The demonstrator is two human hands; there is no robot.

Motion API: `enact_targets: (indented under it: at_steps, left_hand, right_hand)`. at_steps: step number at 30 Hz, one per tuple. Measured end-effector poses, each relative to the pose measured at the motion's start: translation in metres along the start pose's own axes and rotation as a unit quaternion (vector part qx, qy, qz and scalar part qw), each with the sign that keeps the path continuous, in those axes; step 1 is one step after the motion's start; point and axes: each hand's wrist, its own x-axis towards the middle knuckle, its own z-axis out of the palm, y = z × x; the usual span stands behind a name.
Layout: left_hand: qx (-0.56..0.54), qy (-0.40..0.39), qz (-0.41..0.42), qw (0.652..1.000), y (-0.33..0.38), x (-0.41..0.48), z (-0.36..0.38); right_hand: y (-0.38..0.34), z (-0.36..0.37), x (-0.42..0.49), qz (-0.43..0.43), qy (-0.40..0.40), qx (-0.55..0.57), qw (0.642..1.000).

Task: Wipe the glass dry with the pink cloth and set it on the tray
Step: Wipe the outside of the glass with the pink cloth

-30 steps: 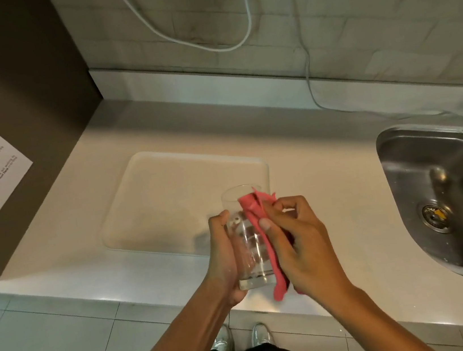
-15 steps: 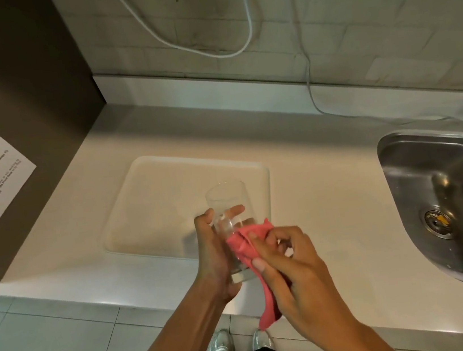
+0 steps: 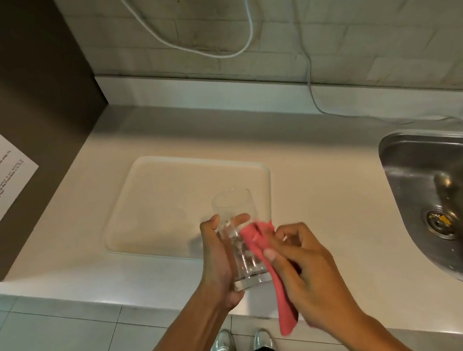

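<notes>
A left hand (image 3: 217, 262) has its fingers wrapped around a clear glass (image 3: 240, 235), held upright in the air above the near edge of a pale surface (image 3: 330, 191). The right hand (image 3: 306, 272) pinches a pink cloth (image 3: 259, 241) against the glass's side, hiding part of it. An empty tray (image 3: 168, 202) lies at ten o'clock from the glass. A steel sink (image 3: 451, 204) at three o'clock is cut off by the frame.

- Left hand (image 3: 217, 262) grips the upright glass (image 3: 240, 239) above the table (image 3: 330, 191) edge.
- Right hand (image 3: 306, 272) presses the pink cloth (image 3: 266, 259) against its side.
- Tray (image 3: 168, 202) lies just behind.
</notes>
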Motion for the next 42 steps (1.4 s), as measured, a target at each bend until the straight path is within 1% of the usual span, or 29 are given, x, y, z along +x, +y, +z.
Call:
enact_targets:
  at_steps: [2, 3, 4, 6, 8, 10, 13, 14, 15, 17, 19, 20, 23, 27, 30, 33, 36, 38, 40, 42]
  left_hand:
    - [0.0, -0.011, -0.017, 1.0, -0.004, -0.002, 0.005]
    - [-0.007, -0.017, -0.016, 1.0, -0.004, -0.003, 0.005]
    - [-0.013, -0.022, -0.009, 1.0, -0.003, -0.002, 0.004]
    - [-0.018, -0.008, 0.008, 1.0, 0.003, -0.001, 0.002]
    - [-0.028, 0.004, 0.007, 1.0, 0.007, -0.001, -0.002]
    - [-0.022, 0.003, 0.002, 1.0, 0.005, -0.003, -0.001]
    - [-0.003, -0.008, -0.02, 1.0, -0.003, -0.005, 0.003]
    - [-0.012, -0.021, -0.024, 0.999, -0.004, -0.006, 0.004]
    - [-0.025, -0.032, -0.023, 0.999, -0.003, -0.007, 0.004]
    - [-0.046, -0.045, -0.015, 0.998, -0.002, -0.004, 0.0]
    - [-0.065, -0.04, 0.0, 0.997, 0.001, -0.006, -0.001]
    - [-0.067, -0.033, 0.006, 0.997, 0.0, -0.006, -0.001]
    - [-0.022, -0.025, 0.01, 0.999, 0.003, -0.007, 0.006]
    - [0.03, -0.035, 0.026, 0.999, 0.012, -0.009, 0.015]
    - [0.052, -0.013, 0.046, 0.997, 0.016, -0.012, 0.016]
    - [0.105, -0.039, 0.04, 0.993, 0.011, -0.013, 0.007]
    - [0.099, -0.06, 0.003, 0.993, 0.004, -0.018, 0.005]
    - [0.083, -0.055, 0.003, 0.995, 0.002, -0.023, 0.011]
    - [0.071, -0.052, 0.012, 0.996, -0.001, -0.022, 0.014]
    - [0.057, -0.058, 0.015, 0.997, -0.002, -0.02, 0.011]
  right_hand:
    - [-0.006, 0.001, 0.014, 0.028, 0.016, 0.024, 0.999]
    - [-0.01, 0.003, 0.015, 0.016, 0.015, 0.014, 1.0]
    - [-0.012, 0.005, 0.011, -0.01, 0.011, -0.013, 1.0]
    - [-0.007, 0.006, -0.005, -0.075, -0.012, -0.062, 0.995]
    - [0.003, 0.003, -0.017, -0.109, -0.035, -0.068, 0.991]
    - [0.007, 0.001, -0.014, -0.086, -0.026, -0.038, 0.995]
    - [0.002, 0.001, 0.006, -0.002, 0.01, 0.028, 1.0]
    - [-0.002, 0.002, 0.012, 0.01, 0.015, 0.034, 0.999]
    - [-0.005, 0.003, 0.013, 0.006, 0.015, 0.022, 1.0]
    - [-0.007, 0.003, 0.007, -0.043, 0.002, -0.028, 0.999]
    - [-0.006, 0.002, -0.002, -0.087, -0.012, -0.054, 0.995]
    - [-0.005, 0.001, -0.005, -0.091, -0.008, -0.055, 0.994]
    - [-0.007, 0.001, -0.002, -0.078, 0.022, -0.053, 0.995]
    - [-0.009, 0.0, 0.002, -0.057, 0.043, -0.069, 0.995]
    - [-0.007, -0.001, 0.004, -0.044, 0.056, -0.051, 0.996]
    - [-0.008, -0.006, 0.012, -0.032, 0.085, -0.038, 0.995]
    - [-0.013, -0.009, 0.026, -0.027, 0.111, -0.003, 0.993]
    - [-0.018, -0.005, 0.032, -0.039, 0.11, 0.003, 0.993]
    - [-0.018, -0.001, 0.031, -0.054, 0.097, -0.036, 0.993]
    - [-0.012, 0.0, 0.022, -0.086, 0.072, -0.102, 0.988]
